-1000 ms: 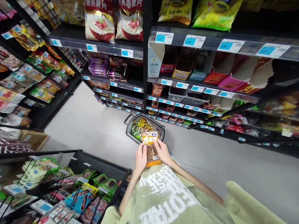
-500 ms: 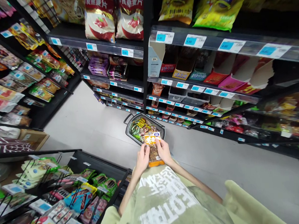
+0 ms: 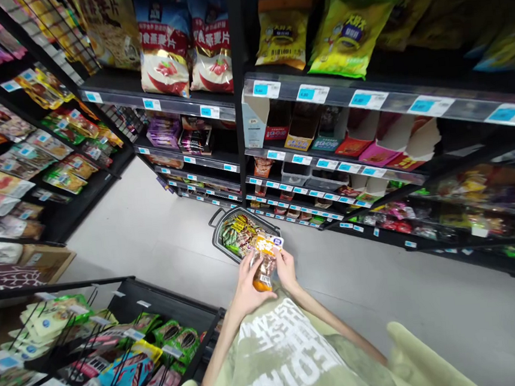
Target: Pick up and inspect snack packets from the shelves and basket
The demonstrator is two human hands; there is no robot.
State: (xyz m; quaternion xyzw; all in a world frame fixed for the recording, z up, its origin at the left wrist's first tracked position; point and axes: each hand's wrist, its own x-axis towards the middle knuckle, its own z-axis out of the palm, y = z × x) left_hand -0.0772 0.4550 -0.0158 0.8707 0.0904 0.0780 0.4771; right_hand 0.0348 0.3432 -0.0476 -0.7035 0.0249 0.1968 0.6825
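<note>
Left hand [image 3: 248, 287] and right hand [image 3: 286, 270] clasp 1 orange packet [image 3: 267, 246] near the basket [image 3: 217, 240]

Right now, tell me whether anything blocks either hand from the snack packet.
Nothing visible does: the right hand grips the snack packet by its right edge; the left hand lies over its left side.

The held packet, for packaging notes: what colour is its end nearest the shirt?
The packet is orange at that end; the head view shows it best.
</note>
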